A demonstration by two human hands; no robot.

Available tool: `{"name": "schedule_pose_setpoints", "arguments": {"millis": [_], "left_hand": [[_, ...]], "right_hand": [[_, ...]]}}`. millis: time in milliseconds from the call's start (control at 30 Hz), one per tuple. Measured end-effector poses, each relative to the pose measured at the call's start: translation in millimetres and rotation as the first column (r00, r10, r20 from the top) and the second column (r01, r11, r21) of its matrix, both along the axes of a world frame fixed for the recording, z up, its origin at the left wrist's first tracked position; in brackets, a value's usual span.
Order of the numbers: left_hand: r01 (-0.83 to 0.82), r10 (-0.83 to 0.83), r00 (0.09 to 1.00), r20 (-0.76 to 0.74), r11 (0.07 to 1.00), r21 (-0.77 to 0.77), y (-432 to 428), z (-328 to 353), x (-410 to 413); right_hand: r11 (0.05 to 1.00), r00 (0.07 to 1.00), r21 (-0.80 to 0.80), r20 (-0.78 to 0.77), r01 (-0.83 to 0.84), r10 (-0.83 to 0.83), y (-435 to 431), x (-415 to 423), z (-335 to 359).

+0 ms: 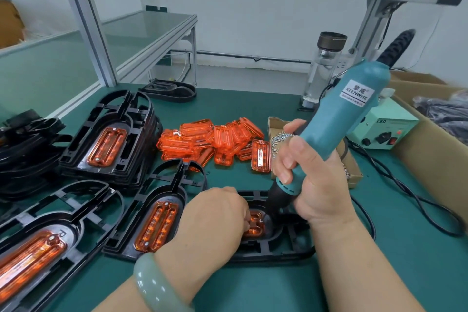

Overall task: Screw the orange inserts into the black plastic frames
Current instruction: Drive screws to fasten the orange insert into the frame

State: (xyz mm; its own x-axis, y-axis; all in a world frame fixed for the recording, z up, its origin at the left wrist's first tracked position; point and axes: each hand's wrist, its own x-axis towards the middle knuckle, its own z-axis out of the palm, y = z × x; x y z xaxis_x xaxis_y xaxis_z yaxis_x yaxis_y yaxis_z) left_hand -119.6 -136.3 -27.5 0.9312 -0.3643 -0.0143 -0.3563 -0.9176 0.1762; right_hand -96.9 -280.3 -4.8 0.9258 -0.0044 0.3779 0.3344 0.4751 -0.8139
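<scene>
— What is seen nearest?
— A green bracelet (149,284) is worn on the left wrist. The left hand (215,213) is laid over a black frame (286,248) on the green mat (253,291), its fingers bent down onto the orange insert (257,227) seated in that frame. Whether anything is pinched cannot be told.
— And the right hand (309,180)?
— Its fingers are clamped round a teal screwdriver (336,119), which is held tilted, with its black nose set down at the insert's far end.
— What is found to the left?
— Finished frames (152,210), with inserts already fitted, are laid and stacked there.
— And farther back?
— A pile of loose inserts (210,142) is heaped mid-table. Just right of it, a small box of screws (281,138) is partly hidden by the right hand. Beyond, a pale control box (385,129) and a clear bottle (326,63) are seen.
</scene>
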Motion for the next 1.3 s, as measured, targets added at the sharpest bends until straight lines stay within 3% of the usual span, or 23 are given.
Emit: {"name": "schedule_pose_setpoints", "arguments": {"millis": [233, 400, 600, 767, 933, 1000, 1100, 1167, 1300], "left_hand": [[0.001, 0.0, 1.0, 0.017, 0.997, -0.079, -3, -5, -4], [0.031, -0.034, 0.998, -0.057, 0.998, -0.046, -4, 2, 1], [0.046, -0.043, 0.988, -0.15, 0.999, 0.015, -7, 13, 7], [0.003, 0.002, 0.999, 0.035, 0.991, -0.132, -12, 20, 24], [0.091, -0.045, 0.987, 0.152, 0.946, -0.31, -48, 21, 72], [0.114, -0.085, 0.988, 0.128, 0.965, -0.236, -66, 15, 95], [0.174, -0.174, 0.984, 0.037, 0.985, 0.009, -87, 6, 121], [0.13, -0.128, 0.991, -0.032, 0.99, 0.052, -95, 1, 129], [0.1, -0.108, 0.992, 0.058, 0.987, 0.127, -104, 4, 135]], "right_hand": [[0.999, 0.998, -0.002, 0.044, 0.032, -0.032, -9, 0, 3], [0.987, 0.998, 0.158, 0.06, -0.015, 0.006, -27, 3, 4], [0.946, 0.991, 0.297, -0.046, 0.132, -0.124, -40, 5, -3], [0.896, 0.983, 0.405, -0.098, 0.18, -0.153, -41, 8, -7], [0.863, 0.973, 0.458, -0.172, 0.216, -0.152, -43, 12, -9], [0.852, 0.965, 0.463, -0.202, 0.243, -0.166, -45, 14, -10], [0.839, 0.956, 0.471, -0.231, 0.272, -0.181, -47, 16, -11], [0.834, 0.954, 0.476, -0.24, 0.278, -0.181, -48, 17, -12], [0.831, 0.949, 0.475, -0.254, 0.29, -0.186, -48, 18, -11]]}}
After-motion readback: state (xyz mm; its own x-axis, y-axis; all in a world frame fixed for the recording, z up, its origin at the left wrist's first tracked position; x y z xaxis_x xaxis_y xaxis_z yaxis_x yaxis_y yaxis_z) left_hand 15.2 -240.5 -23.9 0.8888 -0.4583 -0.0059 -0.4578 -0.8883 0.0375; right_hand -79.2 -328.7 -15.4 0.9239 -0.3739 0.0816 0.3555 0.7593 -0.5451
